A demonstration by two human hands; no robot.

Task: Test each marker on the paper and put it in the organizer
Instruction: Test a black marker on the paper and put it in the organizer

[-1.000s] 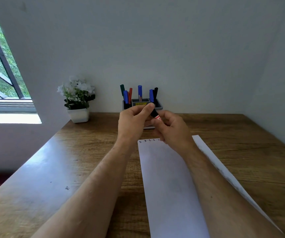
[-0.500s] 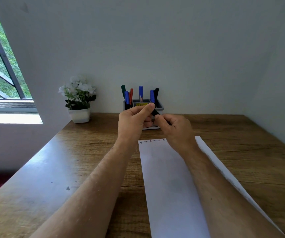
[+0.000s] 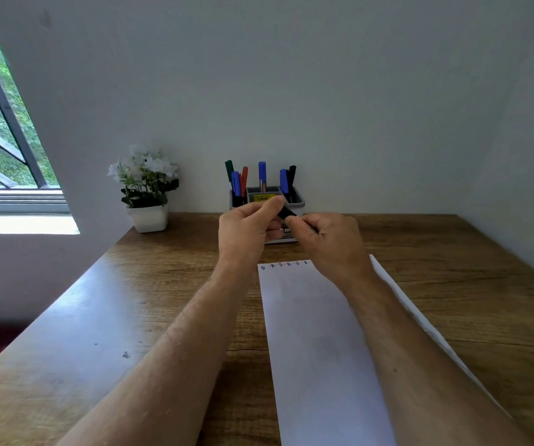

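Observation:
Both hands meet just above the far end of the white paper (image 3: 317, 342), in front of the grey organizer (image 3: 298, 201). My left hand (image 3: 249, 230) pinches the black cap end of a marker (image 3: 286, 213) between thumb and fingers. My right hand (image 3: 330, 243) grips the marker's body, which is mostly hidden in the fist. Whether the cap is seated or off I cannot tell. Several small coloured scribbles (image 3: 285, 264) run along the paper's top edge. The organizer holds several upright markers: green, blue, red, black.
A white pot of white flowers (image 3: 146, 194) stands left of the organizer against the wall. The wooden table (image 3: 130, 317) stretches left and right of the paper. A window is at the far left; walls close the back and right.
The hands have stayed in place above the paper's top. The red-labelled part of the marker seen a second ago is now hidden, and the two hands sit closer together on it.

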